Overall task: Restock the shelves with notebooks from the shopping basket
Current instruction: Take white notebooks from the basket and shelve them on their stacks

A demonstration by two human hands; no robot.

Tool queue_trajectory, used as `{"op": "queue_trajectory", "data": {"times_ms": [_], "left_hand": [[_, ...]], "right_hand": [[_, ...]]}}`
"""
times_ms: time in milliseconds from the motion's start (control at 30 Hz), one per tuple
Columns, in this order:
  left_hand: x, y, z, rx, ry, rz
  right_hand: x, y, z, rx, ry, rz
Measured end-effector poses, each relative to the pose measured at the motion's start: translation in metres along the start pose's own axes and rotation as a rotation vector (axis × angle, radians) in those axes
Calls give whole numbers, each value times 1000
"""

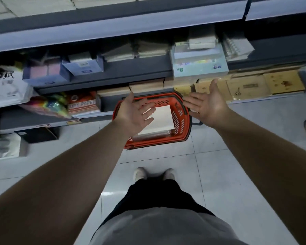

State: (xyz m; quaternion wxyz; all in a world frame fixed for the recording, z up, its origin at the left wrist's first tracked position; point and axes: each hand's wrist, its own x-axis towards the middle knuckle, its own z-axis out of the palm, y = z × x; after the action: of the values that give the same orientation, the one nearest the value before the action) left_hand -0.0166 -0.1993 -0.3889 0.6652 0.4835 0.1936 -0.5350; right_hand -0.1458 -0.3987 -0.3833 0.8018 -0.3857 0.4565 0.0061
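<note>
Notebooks (162, 119) in red basket (181, 124) — under left hand (133, 114), beside right hand (208, 106) — both hands spread, empty.

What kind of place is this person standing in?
Probably a stationery shop aisle. Tiered shelves hold paper goods, like the pack marked 8K; a red basket with white notebooks sits on the tiled floor before them.
</note>
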Motion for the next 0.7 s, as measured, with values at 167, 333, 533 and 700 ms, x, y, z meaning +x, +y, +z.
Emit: {"op": "queue_trajectory", "data": {"times_ms": [167,333,533,700], "left_hand": [[33,-9,-20,-8,29,-33],[86,-8,-44,20,79,-60],[151,-10,-77,81,107,-84],[198,-21,-101,126,102,-89]], "right_hand": [[38,29,-3,-44,46,72],[99,61,-6,-105,55,112],[160,87,-21,-34,110,117],[204,113,-43,-107,127,143]]}}
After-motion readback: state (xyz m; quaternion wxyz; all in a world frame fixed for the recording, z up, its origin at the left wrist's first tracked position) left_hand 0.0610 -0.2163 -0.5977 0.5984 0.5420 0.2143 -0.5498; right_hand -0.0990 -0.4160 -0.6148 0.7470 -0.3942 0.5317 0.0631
